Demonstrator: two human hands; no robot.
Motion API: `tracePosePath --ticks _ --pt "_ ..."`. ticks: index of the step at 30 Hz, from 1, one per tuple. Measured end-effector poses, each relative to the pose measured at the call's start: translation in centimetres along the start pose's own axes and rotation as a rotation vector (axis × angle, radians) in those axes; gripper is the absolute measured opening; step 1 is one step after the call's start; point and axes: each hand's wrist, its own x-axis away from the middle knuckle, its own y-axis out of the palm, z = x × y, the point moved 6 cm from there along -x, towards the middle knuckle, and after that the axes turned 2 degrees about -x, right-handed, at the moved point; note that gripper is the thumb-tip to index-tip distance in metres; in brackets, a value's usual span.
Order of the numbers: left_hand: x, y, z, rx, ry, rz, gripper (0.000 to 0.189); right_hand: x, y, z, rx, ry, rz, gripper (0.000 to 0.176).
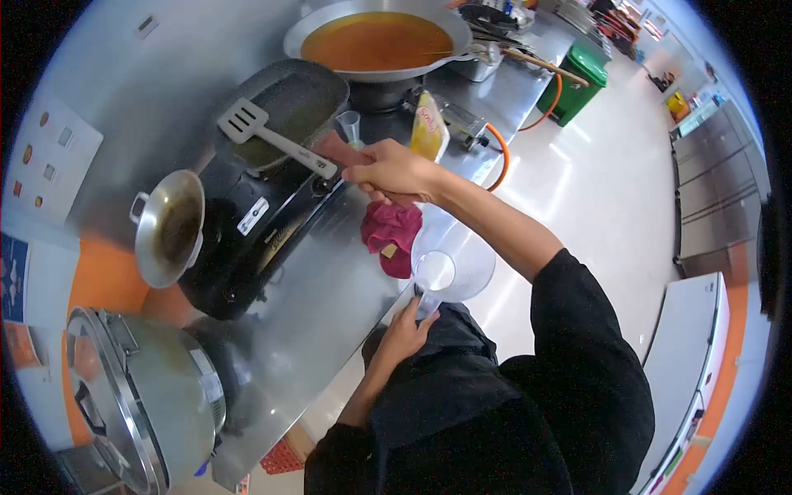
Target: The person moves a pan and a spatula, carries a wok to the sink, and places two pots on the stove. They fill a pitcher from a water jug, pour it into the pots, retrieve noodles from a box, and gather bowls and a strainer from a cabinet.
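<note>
My left hand [403, 332] is closed round the handle of a clear plastic jug [472, 268], held at the counter's front edge. A whitish round patch shows inside the jug. My right hand [394, 172] reaches over the counter with its fingers curled. A blurred reddish-brown piece sticks out from its fingers; I cannot make out what it is. The handle end of a slotted spatula [289, 150] lies just left of these fingers, its head over a dark square pan [318, 91]. Below my right hand lies a crumpled dark-pink cloth [389, 227].
A large wok [297, 37] of orange-brown liquid stands at the back. Near it are a yellow packet [429, 128], a small clear cup [350, 125] and an orange hose [502, 157]. A black stove [223, 272], small metal pan [169, 227] and big lidded pot [177, 396] line the left.
</note>
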Motion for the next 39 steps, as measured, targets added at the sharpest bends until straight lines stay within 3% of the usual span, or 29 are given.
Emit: tracePosePath --ticks 5,10,13,18,20,22,28,35,38,39 --pt "-8.1 4.2 -0.6 -0.038 0.123 0.026 0.038 6.7 -1.9 -2.7 0.084 -0.009 0.007 0.022" --pt "-16.6 8.1 -0.5 0.01 0.131 0.035 0.044 8.3 -5.5 -1.2 0.05 0.003 -0.019 0.024" --pt "-19.5 9.3 1.3 -0.023 0.384 0.157 0.037 9.0 -6.7 -1.6 0.027 -0.021 -0.053 0.018" --pt "-22.3 10.7 2.8 -0.23 0.359 0.109 0.034 9.2 -9.1 -0.6 0.126 -0.012 -0.096 0.018" --pt "-22.3 9.3 2.4 -0.197 0.123 0.192 0.046 8.8 -9.4 -0.2 0.192 -0.034 -0.135 0.018" --pt "-22.9 9.4 1.6 -0.212 0.063 0.23 0.046 7.7 -9.5 1.7 0.069 -0.025 -0.189 0.017" --pt "-23.4 9.4 0.8 -0.206 0.004 0.31 0.046 5.6 -8.3 5.0 0.055 0.02 -0.339 0.014" --pt "-21.3 8.2 0.4 -0.105 -0.033 0.35 0.048 4.0 -7.0 6.8 -0.003 0.111 -0.339 0.014" --pt "-17.7 6.6 0.8 -0.305 0.144 0.531 0.054 3.7 -6.8 6.8 0.066 0.058 -0.342 0.012" --pt "-15.7 5.6 0.0 -0.081 0.006 0.476 0.054 3.7 -6.6 6.9 0.069 0.057 -0.353 0.012"
